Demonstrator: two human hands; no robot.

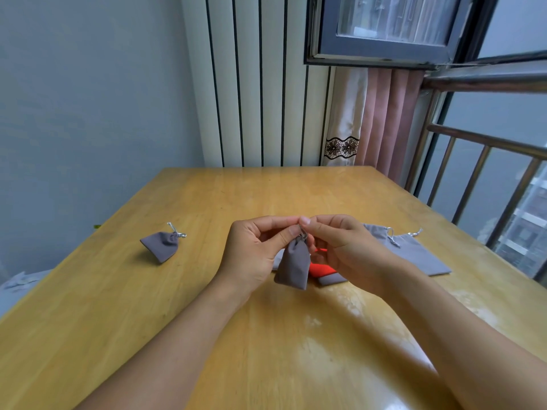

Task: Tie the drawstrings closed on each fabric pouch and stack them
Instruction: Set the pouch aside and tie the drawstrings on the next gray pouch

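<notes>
While the forearms reach in from the near edge of the wooden table [207, 335], a small grey pouch [293, 266] is held up above the tabletop, hanging by its gathered neck. The cords at that neck are pinched between thumb and forefinger of the left hand [254, 250] and of the right hand [340, 244], the fingertips of both being brought together just over the pouch mouth; the remaining fingers are loosely curled. The silver drawstring [302, 237] itself is mostly hidden by the fingers, so whether a knot has been formed cannot be told.

The tying step is judged to be in hand on this pouch. For the next move, the cord ends would need to be crossed and drawn apart so that the neck is cinched, with the pouch kept from swinging.

Just behind the hands, an orange pouch [321, 267] is partly seen lying on the table, overlapped by a grey one. Further right, larger grey pouches [414, 255] are laid flat with loose cords, apparently still to be tied. Well apart to the left, a closed grey pouch [162, 246] is set down alone with its neck gathered; no stack has yet been built. Beyond the table, a radiator [254, 84] and a curtain [370, 119] are seen beneath a window.
</notes>
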